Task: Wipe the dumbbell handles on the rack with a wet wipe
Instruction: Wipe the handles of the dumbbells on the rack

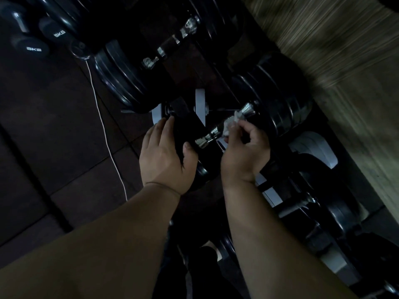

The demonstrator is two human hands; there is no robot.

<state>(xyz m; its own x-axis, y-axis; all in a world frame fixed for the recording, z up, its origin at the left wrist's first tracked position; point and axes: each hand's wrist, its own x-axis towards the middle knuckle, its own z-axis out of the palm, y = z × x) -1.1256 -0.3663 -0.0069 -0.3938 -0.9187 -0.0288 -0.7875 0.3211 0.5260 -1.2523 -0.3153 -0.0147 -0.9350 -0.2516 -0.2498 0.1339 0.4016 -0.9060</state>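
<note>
- Left hand point(167, 157) grasps the black round dumbbell head point(185, 134) at frame centre.
- Right hand point(245, 152) pinches a crumpled white wet wipe point(232, 123) against the chrome dumbbell handle point(212, 134).

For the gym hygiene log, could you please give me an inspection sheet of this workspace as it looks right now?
Surface: rack with pale cradles, carrying black dumbbells; the light is dim.
Job's things: wet wipe pressed on the chrome handle of the near dumbbell; second handle further back, no hand on it.
Clutter: small 5KG dumbbells at far left.
Grippers: left hand grips the near dumbbell's weight head; right hand pinches the wet wipe.
Cables: white cord running across the floor.
Surroundings: dark tiled floor; blurred wood-grain panel beyond the rack.
</note>
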